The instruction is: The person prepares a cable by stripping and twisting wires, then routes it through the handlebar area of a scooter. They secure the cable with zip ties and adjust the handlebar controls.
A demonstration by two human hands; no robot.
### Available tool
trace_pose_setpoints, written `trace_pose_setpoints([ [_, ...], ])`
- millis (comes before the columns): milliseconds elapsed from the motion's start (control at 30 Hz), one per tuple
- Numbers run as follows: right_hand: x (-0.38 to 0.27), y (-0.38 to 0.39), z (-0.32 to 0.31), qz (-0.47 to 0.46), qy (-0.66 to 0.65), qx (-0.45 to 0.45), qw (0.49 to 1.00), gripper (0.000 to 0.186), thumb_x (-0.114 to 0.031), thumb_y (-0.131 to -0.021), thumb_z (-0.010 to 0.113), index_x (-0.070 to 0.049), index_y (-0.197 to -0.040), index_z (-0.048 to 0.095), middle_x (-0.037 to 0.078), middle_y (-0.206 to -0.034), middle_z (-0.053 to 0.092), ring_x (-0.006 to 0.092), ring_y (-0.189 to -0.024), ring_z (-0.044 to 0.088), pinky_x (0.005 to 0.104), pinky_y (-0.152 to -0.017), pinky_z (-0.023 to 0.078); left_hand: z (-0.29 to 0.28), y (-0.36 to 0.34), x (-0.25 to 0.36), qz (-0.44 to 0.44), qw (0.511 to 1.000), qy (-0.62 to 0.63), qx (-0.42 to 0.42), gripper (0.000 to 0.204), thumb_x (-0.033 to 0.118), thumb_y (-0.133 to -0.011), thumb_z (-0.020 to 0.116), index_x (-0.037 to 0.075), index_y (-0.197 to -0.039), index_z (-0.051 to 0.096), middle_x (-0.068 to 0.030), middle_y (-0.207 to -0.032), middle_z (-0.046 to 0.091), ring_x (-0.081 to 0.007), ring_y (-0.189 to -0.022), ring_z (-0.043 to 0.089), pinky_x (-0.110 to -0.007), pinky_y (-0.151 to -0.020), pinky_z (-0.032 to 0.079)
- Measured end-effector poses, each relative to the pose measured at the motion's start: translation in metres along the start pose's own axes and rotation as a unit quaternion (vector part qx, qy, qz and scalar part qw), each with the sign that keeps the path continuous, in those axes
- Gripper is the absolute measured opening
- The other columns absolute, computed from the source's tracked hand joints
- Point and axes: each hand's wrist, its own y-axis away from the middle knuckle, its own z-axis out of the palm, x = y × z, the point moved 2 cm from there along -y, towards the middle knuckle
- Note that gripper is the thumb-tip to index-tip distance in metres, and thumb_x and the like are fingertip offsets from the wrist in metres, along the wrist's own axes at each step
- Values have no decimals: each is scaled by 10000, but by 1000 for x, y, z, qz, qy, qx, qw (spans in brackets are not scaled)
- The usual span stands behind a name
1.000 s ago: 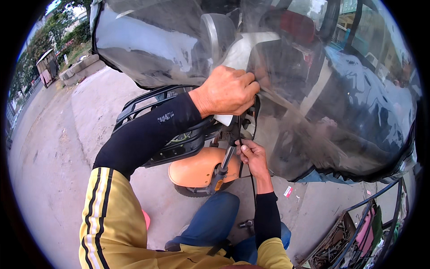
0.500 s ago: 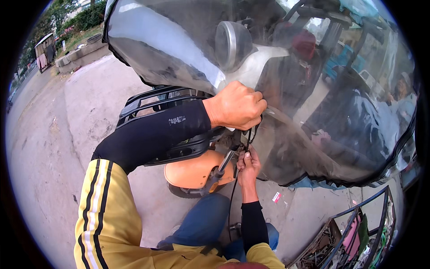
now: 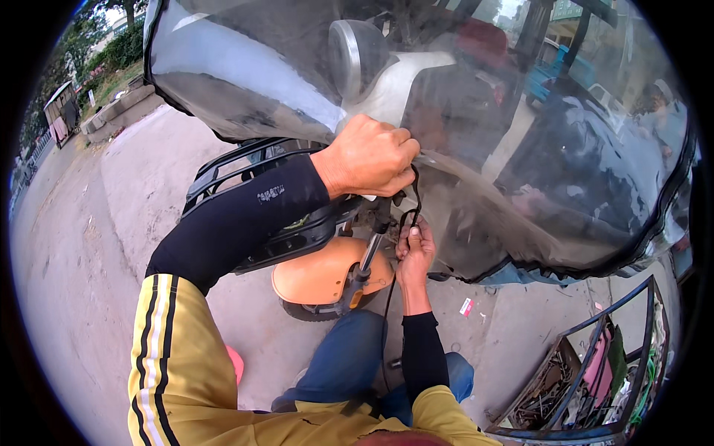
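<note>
A clear plastic cover (image 3: pixel 595 230) with a dark edging is draped over the front of a scooter-like vehicle. My left hand (image 3: pixel 372 157) is closed in a fist at the cover's lower edge, where folds of plastic run out from it. Below and to the right, the fingers of my right hand (image 3: pixel 416 249) pinch a thin black cord (image 3: pixel 418 192). The cord loops up to the left fist and trails down past my knees. Whether the left fist also holds the cord is hidden. An orange front fender (image 3: pixel 320 275) and a metal fork (image 3: pixel 373 245) sit beneath the hands.
A black wire basket (image 3: pixel 286 249) lies under my left forearm. Behind the plastic show a round silver-rimmed part (image 3: pixel 348 56) and a white panel (image 3: pixel 394 82). A metal-framed bin (image 3: pixel 584 430) of tools and scraps stands lower right. Paper litter (image 3: pixel 466 307) lies on the concrete.
The left fist sits slightly higher and more to the left in view, with the plastic shifted the same way. Between the hands, the cord now bows out in a wider loop.
</note>
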Motion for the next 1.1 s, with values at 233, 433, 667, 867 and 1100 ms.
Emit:
trace_pose_setpoints([
  [233,-3,8,-7,27,93,-109,989,333,-123,-1081,628,-2,-1390,614,51,-890,673,50,-573,437,221,-509,356,2,-1,-3,-9,1000,-3,7,208,197,-726,736,64,-757,578,-69,-686,572,-301,-611,641,-437,-514,498],
  [433,3,22,9,-46,161,-2,986,338,-114,-1089,605,36,-1392,606,49,-906,672,45,-593,456,215,-531,370,2,-3,-3,-16,1000,-7,26,199,181,-753,751,66,-776,589,-68,-695,578,-298,-606,638,-430,-518,497],
  [667,-12,2,12,-39,183,-47,981,347,-74,-1089,568,43,-1416,580,43,-909,661,51,-629,474,219,-556,400,6,-6,-9,-74,997,7,38,182,177,-845,785,63,-871,645,-76,-768,620,-335,-672,668,-444,-585,528],
  [867,-6,23,7,-9,79,15,997,350,-72,-1083,581,25,-1420,589,34,-889,636,52,-623,457,220,-549,373,8,-6,-11,-87,996,-7,30,175,191,-852,795,83,-897,665,-67,-800,658,-331,-689,680,-435,-601,533],
  [1100,-10,21,16,-9,151,-13,988,383,-95,-1081,600,38,-1440,579,39,-887,637,51,-622,466,211,-550,381,12,-8,-15,-102,994,-5,40,163,175,-885,800,87,-938,673,-57,-858,683,-313,-709,691,-405,-609,539],
])
